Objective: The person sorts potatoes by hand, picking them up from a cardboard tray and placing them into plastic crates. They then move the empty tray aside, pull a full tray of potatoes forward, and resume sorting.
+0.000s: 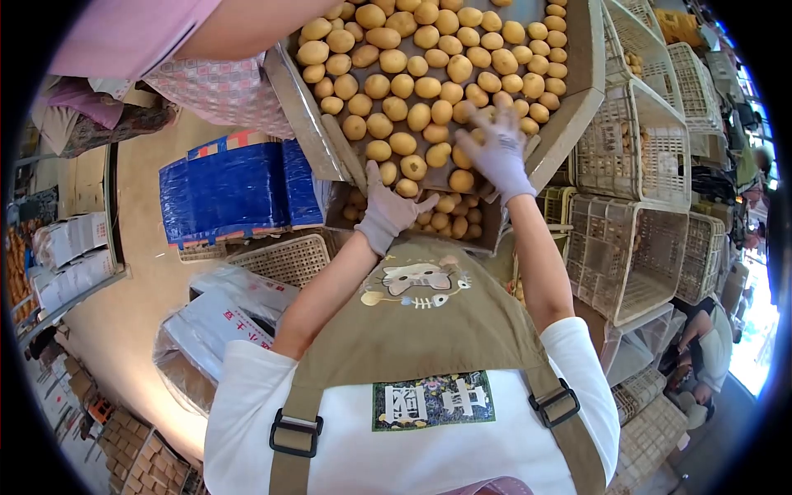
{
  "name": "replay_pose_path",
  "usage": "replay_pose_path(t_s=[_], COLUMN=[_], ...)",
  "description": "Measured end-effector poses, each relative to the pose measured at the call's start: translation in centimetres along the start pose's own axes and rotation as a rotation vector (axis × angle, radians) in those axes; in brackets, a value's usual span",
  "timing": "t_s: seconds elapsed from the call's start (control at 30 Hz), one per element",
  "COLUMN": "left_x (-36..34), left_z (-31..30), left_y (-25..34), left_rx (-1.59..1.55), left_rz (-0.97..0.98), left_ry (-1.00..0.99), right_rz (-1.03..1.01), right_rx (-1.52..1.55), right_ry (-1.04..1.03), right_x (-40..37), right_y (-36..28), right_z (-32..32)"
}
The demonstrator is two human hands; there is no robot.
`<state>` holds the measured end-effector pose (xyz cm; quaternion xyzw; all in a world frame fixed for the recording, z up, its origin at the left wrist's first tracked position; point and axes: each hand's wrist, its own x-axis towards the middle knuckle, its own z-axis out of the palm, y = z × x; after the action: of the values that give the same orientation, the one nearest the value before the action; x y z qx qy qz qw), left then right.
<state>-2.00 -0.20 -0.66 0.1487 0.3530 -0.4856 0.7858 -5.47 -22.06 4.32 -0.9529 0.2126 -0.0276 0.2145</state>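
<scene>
Many round yellow potatoes (pixel 427 88) lie spread over a sorting tray with raised wooden sides (pixel 569 136). My left hand (pixel 390 210), in a pale glove, is at the tray's near edge with thumb and fingers apart, above a box of potatoes (pixel 450 219) below the edge. No object shows in its grasp. My right hand (pixel 499 153), also gloved, reaches over the potatoes on the right side of the tray, its fingers spread and slightly blurred. Its fingertips are by several potatoes; whether they touch them is hard to tell.
Stacked plastic crates (pixel 631 148) stand along the right. At left are a blue-wrapped stack (pixel 227 194), a woven crate (pixel 285 260) and white cartons (pixel 219 326). Another person's arm (pixel 247 29) extends in at the upper left. A further person (pixel 705 346) is at the far right.
</scene>
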Motion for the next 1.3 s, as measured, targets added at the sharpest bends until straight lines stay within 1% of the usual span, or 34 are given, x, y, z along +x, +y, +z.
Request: replay_pose_path(t_s=[0.07, 0.1, 0.2, 0.27, 0.33, 0.43, 0.53, 0.6, 0.67, 0.7, 0.73, 0.77, 0.8, 0.83, 0.87, 0.93, 0.97, 1.07, 1.1, 1.17, 1.2, 1.23, 1.27, 1.3], left_x=[0.3, 0.4, 0.6, 0.7, 0.8, 0.3, 0.0, 0.5, 2.3, 2.4, 1.4, 0.3, -1.0, -0.4, 0.0, 0.6, 0.1, -0.2, -0.4, -0.9, -0.6, -0.1, 0.2, -0.2], left_z=[-0.2, -0.3, -1.0, -1.1, -1.1, -0.5, -0.6, -1.6, -4.8, -4.7, -3.0, -1.5, 0.3, -0.3, -0.5, -0.5, 0.2, 0.7, 1.2, 2.4, 1.9, 0.9, 0.3, 0.5], left_y=[0.0, 0.1, -0.2, 0.1, 0.2, 0.1, 0.1, 0.3, 0.5, 0.5, 0.5, 0.5, 0.4, 0.5, 0.6, 1.0, 0.7, 0.6, 0.6, 0.4, 0.3, 0.4, 0.5, 0.5], left_rx=[-0.022, -0.024, -0.03, 0.004, -0.004, 0.003, 0.055, 0.132, 0.249, 0.27, 0.291, 0.245, 0.199, 0.199, 0.099, -0.094, -0.017, -0.071, -0.066, -0.065, -0.039, -0.013, 0.01, 0.069], left_rz=[0.011, 0.007, -0.007, -0.015, -0.019, -0.01, -0.004, 0.002, 0.013, 0.028, 0.044, 0.035, 0.026, 0.014, -0.016, -0.083, -0.006, -0.026, -0.012, 0.017, 0.024, 0.03, 0.038, 0.029], left_ry=[0.043, 0.023, -0.036, -0.088, -0.075, -0.057, 0.008, 0.041, 0.047, 0.028, 0.01, 0.017, 0.027, -0.067, -0.094, -0.143, -0.147, -0.012, 0.04, 0.142, 0.078, 0.014, -0.051, -0.114], right_rz=[0.032, 0.027, -0.014, 0.003, 0.017, -0.023, 0.009, 0.1, -0.195, -0.196, -0.2, -0.087, -0.05, -0.134, -0.216, -0.121, -0.01, 0.201, 0.192, 0.032, -0.049, -0.093, -0.217, -0.382], right_rx=[-0.186, -0.158, -0.29, -0.288, -0.262, -0.307, -0.046, 0.38, -0.385, -0.364, -0.344, 0.033, 0.09, 0.07, 0.052, -0.146, -0.25, -0.216, -0.217, -0.054, 0.025, 0.135, 0.323, 0.352], right_ry=[-0.211, -0.257, -0.376, -0.38, -0.377, -0.27, -0.215, 0.127, 0.353, 0.264, 0.178, 0.027, -0.004, 0.04, 0.085, -0.099, -0.24, -0.511, -0.51, -0.383, -0.319, -0.206, -0.025, 0.13], right_x=[-1.1, -1.4, -2.3, -2.0, -1.9, -2.4, -0.6, 0.7, 0.9, 0.9, 1.2, 2.5, 3.4, 4.2, 4.9, 7.1, 8.3, 11.3, 11.0, 9.5, 8.5, 6.9, 4.7, 3.0], right_y=[-2.0, -1.8, -1.4, -1.6, -1.6, -2.0, -1.0, -1.1, -0.3, -0.7, -1.3, -1.8, -3.4, -5.1, -6.7, -9.3, -11.0, -11.5, -11.5, -8.8, -7.3, -6.2, -5.3, -4.7], right_z=[-0.1, -0.1, -0.2, -0.2, 0.0, -0.3, -1.2, -2.4, -0.5, -0.6, -1.1, -1.7, -2.1, -1.8, -1.2, 0.9, 0.7, 0.6, -0.2, 0.3, 0.6, 0.4, -0.5, -2.4])
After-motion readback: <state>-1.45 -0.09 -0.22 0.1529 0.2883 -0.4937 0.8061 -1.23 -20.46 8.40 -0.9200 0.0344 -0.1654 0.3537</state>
